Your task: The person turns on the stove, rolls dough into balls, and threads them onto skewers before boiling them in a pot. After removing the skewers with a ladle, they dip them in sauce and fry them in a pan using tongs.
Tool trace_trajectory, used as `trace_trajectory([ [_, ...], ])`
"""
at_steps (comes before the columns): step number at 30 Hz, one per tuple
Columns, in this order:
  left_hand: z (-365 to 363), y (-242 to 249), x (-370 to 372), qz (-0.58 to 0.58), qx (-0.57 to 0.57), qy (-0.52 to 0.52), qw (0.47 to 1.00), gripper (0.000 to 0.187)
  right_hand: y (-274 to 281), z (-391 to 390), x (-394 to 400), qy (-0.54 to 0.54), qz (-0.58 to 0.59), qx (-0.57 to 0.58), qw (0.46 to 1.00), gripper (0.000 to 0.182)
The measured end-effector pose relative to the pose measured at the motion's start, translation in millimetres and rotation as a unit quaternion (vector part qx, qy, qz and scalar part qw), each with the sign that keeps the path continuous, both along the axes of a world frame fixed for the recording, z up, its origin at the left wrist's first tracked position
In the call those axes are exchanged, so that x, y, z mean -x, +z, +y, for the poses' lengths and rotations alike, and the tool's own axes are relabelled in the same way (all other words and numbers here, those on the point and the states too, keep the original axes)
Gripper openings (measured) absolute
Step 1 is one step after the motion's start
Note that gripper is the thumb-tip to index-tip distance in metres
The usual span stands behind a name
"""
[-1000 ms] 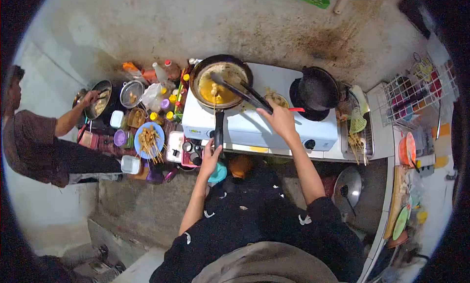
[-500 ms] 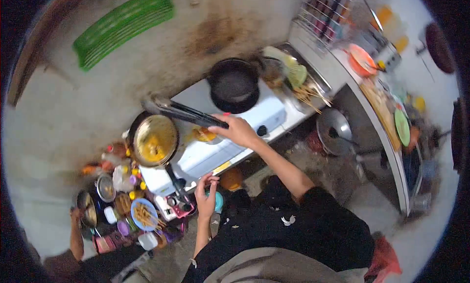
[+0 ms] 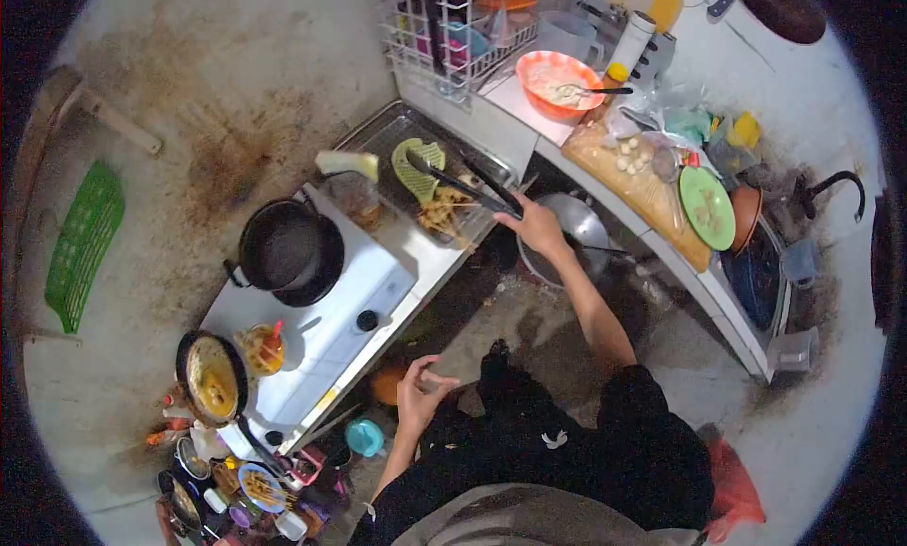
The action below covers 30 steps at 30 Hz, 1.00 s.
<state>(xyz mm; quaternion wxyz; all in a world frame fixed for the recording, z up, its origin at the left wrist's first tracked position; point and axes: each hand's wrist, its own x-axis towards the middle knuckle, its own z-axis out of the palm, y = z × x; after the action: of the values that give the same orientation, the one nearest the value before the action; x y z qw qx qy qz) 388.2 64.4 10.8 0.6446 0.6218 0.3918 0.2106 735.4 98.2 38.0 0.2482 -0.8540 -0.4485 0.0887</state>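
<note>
My right hand (image 3: 539, 229) is closed round the handles of dark tongs (image 3: 482, 195), whose far ends reach over a metal tray (image 3: 404, 123) at the counter's back corner. Under and beside the tongs lie a light green slotted utensil (image 3: 412, 175) and skewered food (image 3: 442, 215). My left hand (image 3: 422, 391) is in front of the stove, fingers apart and holding nothing. On the white stove stands an empty-looking black pan (image 3: 291, 250); a smaller frying pan (image 3: 213, 378) at its left end holds yellowish food in liquid.
A jar with a red utensil (image 3: 265, 349) stands between the pans. On the right counter are an orange bowl (image 3: 539, 94), a wooden board (image 3: 642, 192) and a green plate (image 3: 707, 209). A blue plate of skewers (image 3: 263, 487) lies lower left. A metal lid (image 3: 573, 221) is below the counter.
The view has turned to the right. My right hand has carried the tongs from above the frying pan to above the tray. My left hand remains empty.
</note>
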Motion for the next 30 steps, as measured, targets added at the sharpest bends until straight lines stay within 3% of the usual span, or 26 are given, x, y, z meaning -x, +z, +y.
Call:
trace_trajectory([
  [1,-3,-6,-16,-0.003,-0.007,-0.005,1.000,0.042,5,1,-9,0.003,0.041,0.046,0.998,0.069],
  [5,-17,21,-80,0.019,-0.041,0.006,0.999,0.039,-68,23,-58,0.045,-0.017,0.029,0.998,0.068],
  [7,-22,26,-99,0.022,-0.032,0.010,0.999,0.039,-79,37,-65,0.051,-0.008,0.052,0.997,0.062],
  [9,-23,20,-110,0.039,-0.083,0.013,0.996,0.040,-81,43,-73,0.087,0.033,0.063,0.994,0.067],
  [14,-17,17,-135,0.015,-0.045,0.003,0.999,0.037,-110,55,-88,0.076,0.096,0.083,0.989,0.069],
  [16,-14,13,-147,-0.030,0.061,0.008,0.998,0.036,-112,53,-92,0.080,0.152,0.087,0.981,0.070],
  [20,-7,18,-181,-0.004,0.054,-0.053,0.997,0.028,-121,44,-99,0.113,0.207,0.038,0.971,0.073],
  [23,3,26,-220,-0.071,0.029,-0.116,0.990,0.017,-95,20,-103,0.081,0.179,0.033,0.980,0.067],
  [26,30,26,-262,-0.090,-0.126,-0.180,0.971,0.016,-37,-21,-104,0.075,0.192,-0.011,0.978,0.054],
  [28,47,35,-291,-0.127,-0.083,-0.204,0.967,0.017,15,-55,-106,0.088,0.239,-0.053,0.965,0.038],
  [30,63,60,-324,-0.133,-0.081,-0.236,0.959,0.019,32,-81,-115,0.064,0.229,-0.150,0.960,0.030],
])
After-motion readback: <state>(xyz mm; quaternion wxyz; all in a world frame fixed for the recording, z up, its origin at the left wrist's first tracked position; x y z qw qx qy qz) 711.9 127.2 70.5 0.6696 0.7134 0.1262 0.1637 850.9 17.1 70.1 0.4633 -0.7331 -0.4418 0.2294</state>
